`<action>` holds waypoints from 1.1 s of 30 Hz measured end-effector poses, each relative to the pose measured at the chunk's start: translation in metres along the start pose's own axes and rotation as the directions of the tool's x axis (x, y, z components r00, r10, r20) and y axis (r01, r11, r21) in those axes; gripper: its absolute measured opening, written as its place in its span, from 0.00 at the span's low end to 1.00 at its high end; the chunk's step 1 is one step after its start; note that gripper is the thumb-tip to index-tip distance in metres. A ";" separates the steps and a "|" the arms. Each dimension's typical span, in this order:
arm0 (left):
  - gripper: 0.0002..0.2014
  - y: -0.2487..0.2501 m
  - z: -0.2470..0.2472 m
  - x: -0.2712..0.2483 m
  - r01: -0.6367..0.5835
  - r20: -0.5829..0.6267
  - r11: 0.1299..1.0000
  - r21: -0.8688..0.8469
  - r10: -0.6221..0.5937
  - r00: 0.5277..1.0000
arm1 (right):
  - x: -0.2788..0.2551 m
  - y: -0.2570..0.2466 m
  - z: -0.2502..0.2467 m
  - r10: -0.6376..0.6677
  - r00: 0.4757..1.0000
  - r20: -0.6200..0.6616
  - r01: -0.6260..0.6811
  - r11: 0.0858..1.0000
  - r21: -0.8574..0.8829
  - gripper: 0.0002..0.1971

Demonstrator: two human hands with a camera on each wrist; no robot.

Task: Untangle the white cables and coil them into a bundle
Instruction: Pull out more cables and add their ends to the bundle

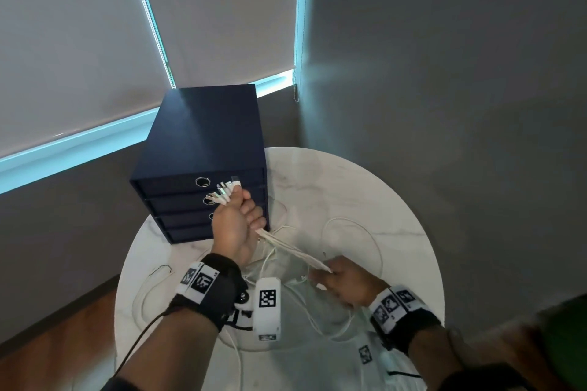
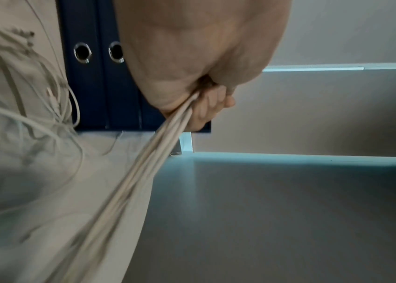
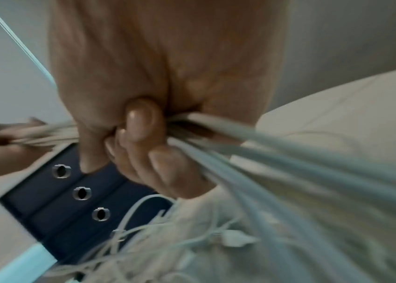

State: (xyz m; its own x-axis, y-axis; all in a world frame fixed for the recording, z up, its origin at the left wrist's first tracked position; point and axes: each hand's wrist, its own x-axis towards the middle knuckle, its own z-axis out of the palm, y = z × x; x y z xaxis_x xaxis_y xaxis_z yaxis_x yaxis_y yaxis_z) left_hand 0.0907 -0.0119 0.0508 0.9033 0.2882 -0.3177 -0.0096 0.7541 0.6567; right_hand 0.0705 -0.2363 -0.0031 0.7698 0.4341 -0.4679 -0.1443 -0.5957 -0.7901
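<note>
The left hand (image 1: 235, 222) is raised in front of the blue drawer box (image 1: 203, 149), its fingers (image 2: 206, 107) curled tight round the cables (image 1: 292, 249) just behind their plug ends (image 1: 227, 190), which fan out above the fist. From there the strands run together, taut and side by side, down and to the right into the right hand (image 1: 346, 282), whose fingers (image 3: 141, 122) are also clamped round them. Past the right hand the cables drop loose onto the round white worktop (image 1: 397, 200), where slack loops and a few more plugs lie in a jumble near the person and to the right of the box.

These cables look light, thin and limp, with smooth jackets that should slide easily through a loose fist; they will not hold a shape unless pinned. The gathered plug ends seem the sound place to anchor, as the left hand does, since the stiffer plugs stop the strands slipping out. The right hand is best placed on the straight run, loose enough to comb along and push snags toward the free ends. A hard tug would likely tighten any knot in the slack. Coiling does not appear to have begun.
</note>
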 end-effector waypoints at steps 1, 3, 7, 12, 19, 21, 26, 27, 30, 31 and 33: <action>0.18 0.004 -0.005 0.001 -0.001 -0.001 1.000 0.008 0.001 1.000 | -0.003 0.015 -0.010 0.034 0.999 -0.010 -0.034 0.998 -0.052 0.20; 0.18 0.011 -0.014 0.002 0.004 -0.002 1.000 0.024 -0.004 1.000 | -0.013 0.042 -0.032 0.126 0.990 -0.060 -0.134 0.980 -0.149 0.19; 0.18 0.015 -0.024 0.004 0.047 -0.029 0.998 0.033 -0.046 0.999 | -0.040 0.087 -0.083 0.172 0.958 -0.228 -0.241 0.916 -0.320 0.10; 0.17 0.000 -0.030 -0.001 0.181 -0.022 0.979 0.093 -0.180 0.983 | -0.063 0.128 -0.138 0.167 0.841 -0.514 -0.322 0.919 -0.228 0.19; 0.18 -0.036 -0.037 -0.017 0.237 -0.014 0.881 0.409 -0.254 0.967 | -0.062 0.131 -0.134 0.315 0.894 -0.319 -0.440 0.756 -0.486 0.05; 0.18 -0.043 -0.044 -0.018 0.230 -0.021 0.867 0.441 -0.246 0.969 | -0.057 0.125 -0.124 0.388 0.905 -0.172 -0.409 0.691 -0.596 0.13; 0.18 -0.062 -0.055 -0.023 0.198 -0.055 0.846 0.496 -0.197 0.979 | -0.015 0.076 -0.088 0.174 0.981 -0.086 -0.192 0.798 -0.571 0.15; 0.18 -0.066 -0.057 -0.023 0.195 -0.067 0.847 0.494 -0.186 0.980 | -0.004 0.069 -0.079 0.120 0.988 -0.097 -0.153 0.816 -0.557 0.13; 0.18 -0.074 -0.061 -0.021 0.201 -0.100 0.859 0.471 -0.174 0.980 | 0.021 0.051 -0.037 0.027 0.996 -0.090 -0.071 0.847 -0.527 0.11; 0.17 -0.075 -0.061 -0.021 0.197 -0.103 0.863 0.465 -0.168 0.980 | 0.028 0.049 -0.022 0.033 0.995 -0.095 -0.079 0.840 -0.537 0.12; 0.17 -0.074 -0.062 -0.021 0.180 -0.104 0.868 0.463 -0.148 0.983 | 0.038 0.054 0.006 0.057 0.987 -0.147 -0.132 0.808 -0.574 0.15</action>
State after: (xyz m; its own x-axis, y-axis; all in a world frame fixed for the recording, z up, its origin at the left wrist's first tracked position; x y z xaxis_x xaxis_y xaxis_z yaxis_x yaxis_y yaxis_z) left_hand 0.0460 -0.0374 -0.0338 0.8452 0.2328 -0.4811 0.3528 0.4332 0.8294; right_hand 0.0887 -0.2479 -0.0658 0.8436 0.2951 -0.4486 0.1383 -0.9267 -0.3494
